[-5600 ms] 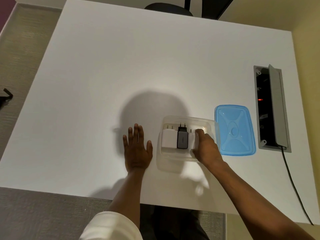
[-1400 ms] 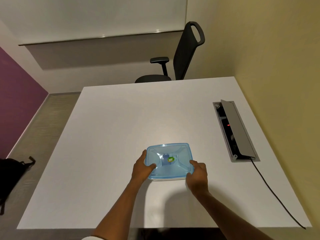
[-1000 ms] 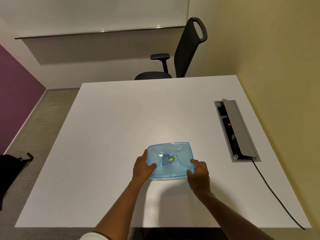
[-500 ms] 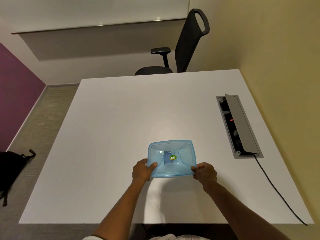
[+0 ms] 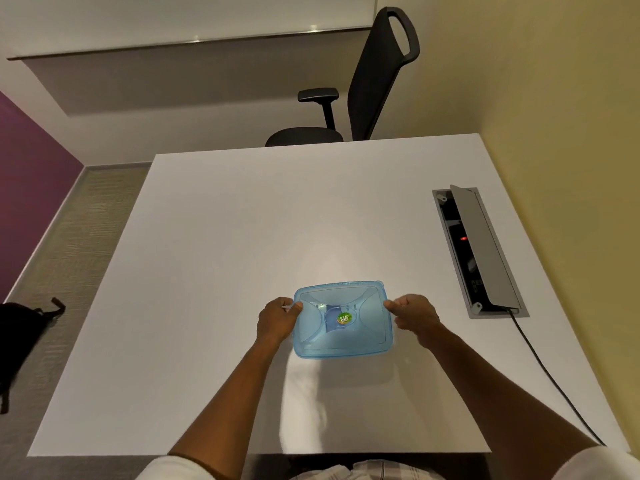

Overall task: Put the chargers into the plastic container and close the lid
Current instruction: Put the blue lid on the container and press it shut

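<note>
The plastic container [image 5: 343, 344] has its translucent blue lid [image 5: 341, 299] on top, with a round green sticker at the centre. It is held above the white table [image 5: 242, 237], tilted toward me, and casts a shadow below. My left hand [image 5: 277, 320] grips its left edge with the thumb on the lid. My right hand [image 5: 414, 315] pinches its right edge. The chargers are hidden under the lid; only a dark shape shows through it.
An open grey cable box [image 5: 479, 251] with a red light is set into the table at the right, and a black cable [image 5: 554, 382] runs from it to the near edge. A black office chair [image 5: 360, 95] stands behind the table. A dark bag [image 5: 17, 327] lies on the floor at left.
The lid went onto the container after the chargers were placed. In the last second both hands slid from the near corners to the side edges and raised the box, tilting it toward me.
</note>
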